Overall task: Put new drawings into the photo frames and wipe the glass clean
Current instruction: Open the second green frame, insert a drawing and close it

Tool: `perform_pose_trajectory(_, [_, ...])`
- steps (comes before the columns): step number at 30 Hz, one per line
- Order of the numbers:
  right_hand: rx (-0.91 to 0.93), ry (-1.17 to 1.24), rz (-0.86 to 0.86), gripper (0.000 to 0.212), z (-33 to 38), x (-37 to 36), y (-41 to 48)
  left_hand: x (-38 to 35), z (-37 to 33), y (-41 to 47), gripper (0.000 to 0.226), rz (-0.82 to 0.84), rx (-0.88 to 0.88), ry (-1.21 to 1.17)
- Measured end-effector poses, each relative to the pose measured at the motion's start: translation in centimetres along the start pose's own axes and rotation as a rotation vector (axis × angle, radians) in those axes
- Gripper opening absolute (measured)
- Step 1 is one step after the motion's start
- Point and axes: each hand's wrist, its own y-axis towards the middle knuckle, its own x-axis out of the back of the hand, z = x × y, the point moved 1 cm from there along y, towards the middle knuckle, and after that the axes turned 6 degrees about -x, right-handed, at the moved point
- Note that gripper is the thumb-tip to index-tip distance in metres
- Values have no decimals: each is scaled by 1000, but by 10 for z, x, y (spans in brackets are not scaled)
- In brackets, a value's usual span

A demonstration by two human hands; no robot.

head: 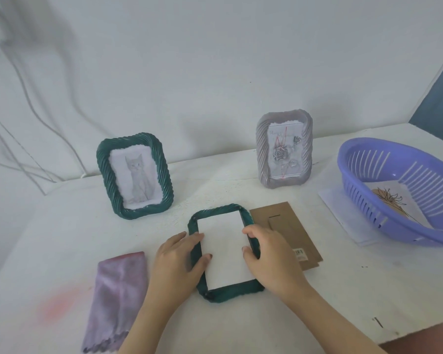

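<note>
White wall w/ loose cables behind, white bench (343, 290) carrying everything. Green frame (223, 292) is lying face-down near the front edge, a white sheet (223, 251) sitting in its back opening, blank side up. Left hand (179, 261) is pressing on the frame's left rail, fingers (198, 236) slightly spread, tips reaching onto the sheet's edge; right hand (269, 259) is curling over the right rail, fingers bent and touching rail + paper, not clamped round anything. Brown backing board (287, 233) is lying just beside the frame on the right, partly under the right hand. Purple cloth (115, 300) is lying folded to the left, near the frame. Two finished-looking frames are standing at the back: a green one w/ a cat drawing (136, 175) and a grey one w/ roses (284, 152). Purple basket (384, 226) at right is holding another drawing. Probably seating the sheet now; backing not yet on. Risks: uneven pressure could be creasing the paper or leaving it crooked; pushing down hard could be smudging or stressing the glass underneath; the frame could be sliding toward the bench edge.
</note>
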Motion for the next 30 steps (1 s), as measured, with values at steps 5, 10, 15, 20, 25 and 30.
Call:
perform_pose_trajectory(5, [2, 17, 12, 35, -1, -1, 1, -6, 5, 0, 59, 32, -27, 26])
perform_pose_trajectory(10, [8, 33, 23, 34, -3, 0, 1, -10, 6, -1, 59, 49, -36, 25])
perform_pose_trajectory(15, [24, 21, 33, 35, -4, 0, 2, -12, 6, 0, 60, 43, -37, 9])
perform_pose_trajectory(20, [24, 83, -49, 28, -3, 7, 3, -12, 4, -1, 64, -6, -37, -32])
perform_pose_trajectory(25, [-138, -240, -187, 39, -15, 26, 6, -6, 4, -10, 98, 92, -53, -110])
perform_pose_trajectory(30, [-359, -459, -74, 67, -30, 35, 3, -2, 8, -21, 123, 226, -91, -73])
